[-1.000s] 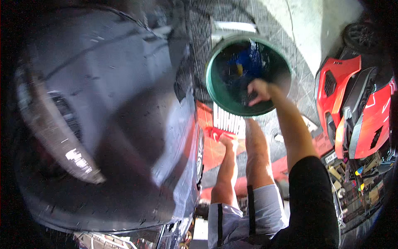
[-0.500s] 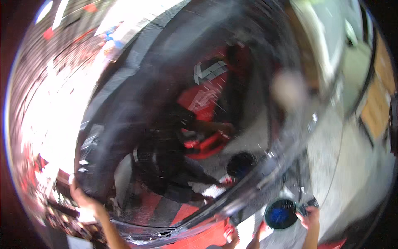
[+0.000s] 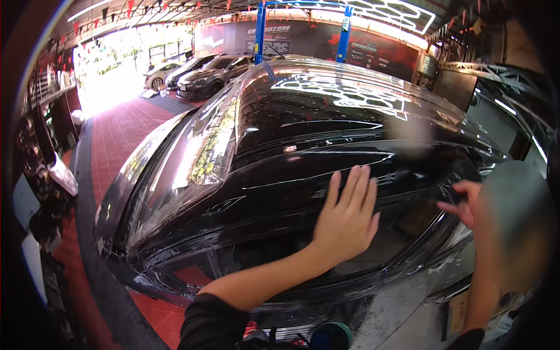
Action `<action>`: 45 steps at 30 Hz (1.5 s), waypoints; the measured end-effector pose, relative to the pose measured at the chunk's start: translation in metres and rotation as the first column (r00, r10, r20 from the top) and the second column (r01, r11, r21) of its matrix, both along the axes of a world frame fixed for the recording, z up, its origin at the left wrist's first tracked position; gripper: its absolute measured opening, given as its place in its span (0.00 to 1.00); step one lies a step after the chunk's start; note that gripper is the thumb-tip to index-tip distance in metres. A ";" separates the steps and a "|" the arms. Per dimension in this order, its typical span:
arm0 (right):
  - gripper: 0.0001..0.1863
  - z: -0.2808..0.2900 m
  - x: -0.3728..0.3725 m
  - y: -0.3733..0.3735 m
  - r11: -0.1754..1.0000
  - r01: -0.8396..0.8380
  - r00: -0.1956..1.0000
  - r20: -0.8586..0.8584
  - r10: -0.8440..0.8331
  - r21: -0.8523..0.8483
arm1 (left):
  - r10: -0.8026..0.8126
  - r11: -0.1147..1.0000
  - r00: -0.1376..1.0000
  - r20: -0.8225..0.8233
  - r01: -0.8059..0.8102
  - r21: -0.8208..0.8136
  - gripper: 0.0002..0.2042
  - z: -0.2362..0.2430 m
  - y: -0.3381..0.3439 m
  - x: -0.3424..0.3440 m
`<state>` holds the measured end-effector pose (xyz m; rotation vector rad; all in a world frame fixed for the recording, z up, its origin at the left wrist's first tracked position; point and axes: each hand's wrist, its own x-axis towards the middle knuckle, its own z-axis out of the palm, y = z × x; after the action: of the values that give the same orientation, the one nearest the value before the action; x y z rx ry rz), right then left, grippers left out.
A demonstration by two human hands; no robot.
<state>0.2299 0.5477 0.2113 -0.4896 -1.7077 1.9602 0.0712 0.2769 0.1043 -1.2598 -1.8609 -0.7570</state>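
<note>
Black and shiny, the wet car (image 3: 286,201) fills the middle, long from left to right, its nose pointing left. The left hand (image 3: 347,224) is empty, flat, fingers a bit apart, on or just over the car. This looks like handwork along its side; sliding on would call for a flat palm. Farther right, the right hand (image 3: 466,204) has fingers apart; I can't tell if it holds anything.

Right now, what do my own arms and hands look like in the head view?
The left hand wears no glove, ring or watch that I can see; its black sleeve ends around the elbow. The right hand is ungloved too, with a dark sleeve at the lower edge; a blurred patch hides its wrist.
</note>
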 end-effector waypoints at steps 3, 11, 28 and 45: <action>0.07 0.049 -0.082 -0.069 0.961 -0.216 0.974 0.109 0.199 0.175 | 0.152 0.987 0.987 -0.050 -0.149 0.066 0.31 0.014 0.036 -0.020; 0.18 0.076 -0.157 -0.154 0.899 -0.309 0.951 0.119 0.286 0.310 | 0.330 0.936 0.943 0.046 -0.333 0.115 0.30 0.013 -0.028 -0.056; 0.32 -0.340 0.199 0.020 0.732 -0.050 0.936 -0.288 -0.203 -0.679 | 0.441 0.891 0.896 0.042 -0.443 0.101 0.31 0.041 0.093 -0.033; 0.34 -0.547 0.268 -0.119 0.465 0.337 0.938 0.247 -0.245 -0.819 | 0.150 0.977 0.986 -0.079 -0.160 -0.141 0.33 0.045 0.191 -0.012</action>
<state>0.4979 0.4286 -0.3352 -1.1478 -0.4573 2.4106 0.0592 0.4678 0.1496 -1.1978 -1.9621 -0.4960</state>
